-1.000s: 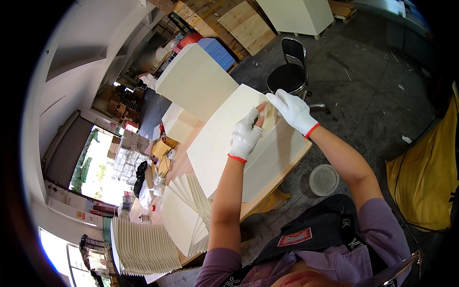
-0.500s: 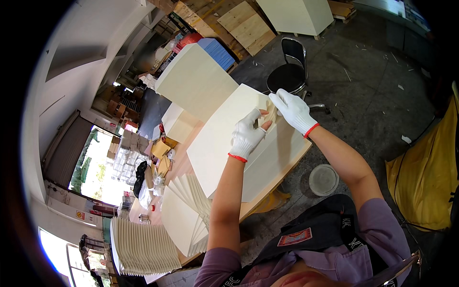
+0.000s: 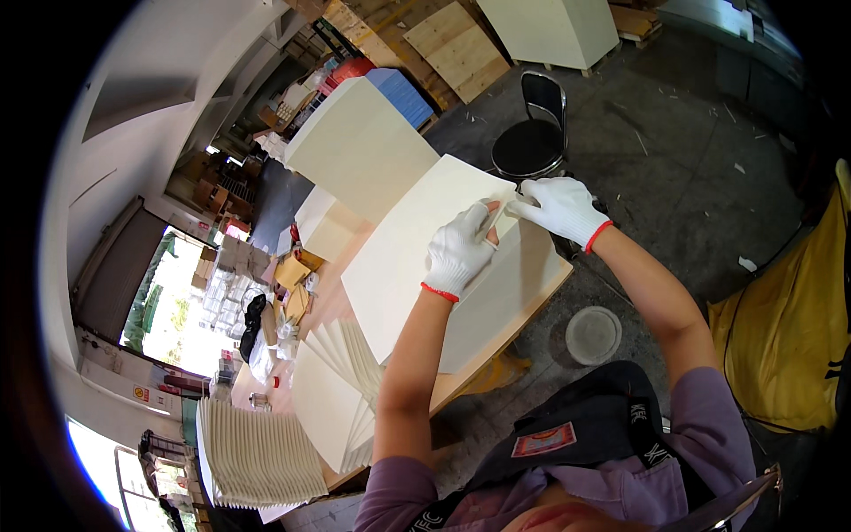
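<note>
A tall stack of large cream paper sheets [image 3: 408, 239] lies on a wooden table in front of me. At its right edge my left hand [image 3: 461, 248], in a white knit glove with bare thumb and index fingertips, is closed on the edge of several upper sheets. Opposite it, my right hand [image 3: 563, 211], also gloved in white, grips the same sheets near their far right corner, thumb and fingers at the edge. The right fingertips are partly hidden by the paper. Below my hands the side of the stack is in shade.
Fanned sheets [image 3: 332, 390] and a wavy pile of sheets [image 3: 261, 452] lie at the table's near left. A taller paper stack [image 3: 363, 151] stands beyond. Past the table are a black chair [image 3: 532, 146], a round grey bucket [image 3: 593, 335] and a yellow cover [image 3: 780, 328].
My right hand has moved slightly right and down and turned, its thumb now apart from the fingers. The bunched, curled sheet edges between my hands now lie flatter. My left hand stays nearly in place.
</note>
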A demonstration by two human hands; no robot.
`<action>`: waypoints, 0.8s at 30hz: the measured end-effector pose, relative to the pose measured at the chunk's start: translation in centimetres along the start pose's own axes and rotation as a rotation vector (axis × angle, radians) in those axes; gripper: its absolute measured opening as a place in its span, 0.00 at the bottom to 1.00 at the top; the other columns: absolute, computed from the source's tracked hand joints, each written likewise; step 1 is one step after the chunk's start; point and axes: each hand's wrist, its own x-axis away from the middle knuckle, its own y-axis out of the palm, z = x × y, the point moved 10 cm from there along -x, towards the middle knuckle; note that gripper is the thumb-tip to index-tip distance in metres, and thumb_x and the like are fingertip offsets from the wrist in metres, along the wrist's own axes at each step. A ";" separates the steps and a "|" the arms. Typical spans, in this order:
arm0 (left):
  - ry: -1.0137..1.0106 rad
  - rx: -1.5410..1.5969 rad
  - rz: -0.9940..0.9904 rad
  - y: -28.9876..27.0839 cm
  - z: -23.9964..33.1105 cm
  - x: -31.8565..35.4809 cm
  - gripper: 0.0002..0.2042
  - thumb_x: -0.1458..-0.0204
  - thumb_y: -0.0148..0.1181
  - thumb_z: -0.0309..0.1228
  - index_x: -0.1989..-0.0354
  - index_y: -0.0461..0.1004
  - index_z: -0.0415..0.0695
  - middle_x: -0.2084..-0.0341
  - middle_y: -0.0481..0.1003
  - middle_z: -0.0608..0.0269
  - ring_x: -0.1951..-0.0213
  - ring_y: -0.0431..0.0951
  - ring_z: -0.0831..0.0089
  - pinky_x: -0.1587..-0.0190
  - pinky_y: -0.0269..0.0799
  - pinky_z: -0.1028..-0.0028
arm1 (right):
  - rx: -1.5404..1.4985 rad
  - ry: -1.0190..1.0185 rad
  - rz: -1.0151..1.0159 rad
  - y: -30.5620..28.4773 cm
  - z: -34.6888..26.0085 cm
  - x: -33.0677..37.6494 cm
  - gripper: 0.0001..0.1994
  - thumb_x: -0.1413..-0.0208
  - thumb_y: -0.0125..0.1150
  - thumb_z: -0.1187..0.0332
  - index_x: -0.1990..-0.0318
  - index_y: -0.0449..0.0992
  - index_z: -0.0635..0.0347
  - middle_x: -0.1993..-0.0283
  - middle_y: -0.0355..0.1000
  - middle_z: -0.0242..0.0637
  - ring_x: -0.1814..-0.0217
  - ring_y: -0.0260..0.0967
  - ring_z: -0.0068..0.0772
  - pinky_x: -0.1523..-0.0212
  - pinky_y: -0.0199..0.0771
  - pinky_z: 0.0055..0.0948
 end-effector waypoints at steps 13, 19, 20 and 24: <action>-0.139 0.020 -0.079 0.3 -1.7 -1.7 0.19 0.44 0.65 0.39 0.42 0.81 0.60 0.48 0.84 0.64 0.48 0.83 0.56 0.44 0.79 0.60 | -0.584 0.252 0.138 5.3 2.7 1.6 0.28 0.31 0.56 0.44 0.37 0.75 0.56 0.38 0.77 0.43 0.34 0.73 0.42 0.36 0.70 0.37; -0.101 0.119 -0.071 0.3 -3.1 -1.1 0.20 0.45 0.66 0.39 0.43 0.81 0.57 0.47 0.83 0.62 0.44 0.82 0.56 0.41 0.77 0.60 | -0.860 0.305 0.320 9.7 3.8 2.1 0.26 0.25 0.49 0.53 0.32 0.72 0.64 0.32 0.74 0.43 0.30 0.70 0.39 0.28 0.63 0.34; -0.068 0.151 -0.047 0.6 -3.3 -1.2 0.20 0.46 0.67 0.39 0.43 0.81 0.56 0.47 0.83 0.61 0.44 0.82 0.56 0.41 0.77 0.60 | -0.857 0.307 0.339 9.8 4.3 2.0 0.25 0.25 0.49 0.55 0.33 0.73 0.64 0.33 0.74 0.43 0.31 0.70 0.38 0.28 0.63 0.34; -0.008 0.159 0.023 1.4 -4.5 -1.0 0.18 0.48 0.67 0.38 0.47 0.82 0.54 0.49 0.83 0.59 0.44 0.81 0.56 0.41 0.76 0.59 | -0.858 0.324 0.393 10.8 4.9 1.5 0.22 0.25 0.48 0.60 0.36 0.75 0.66 0.37 0.75 0.41 0.35 0.71 0.35 0.30 0.66 0.34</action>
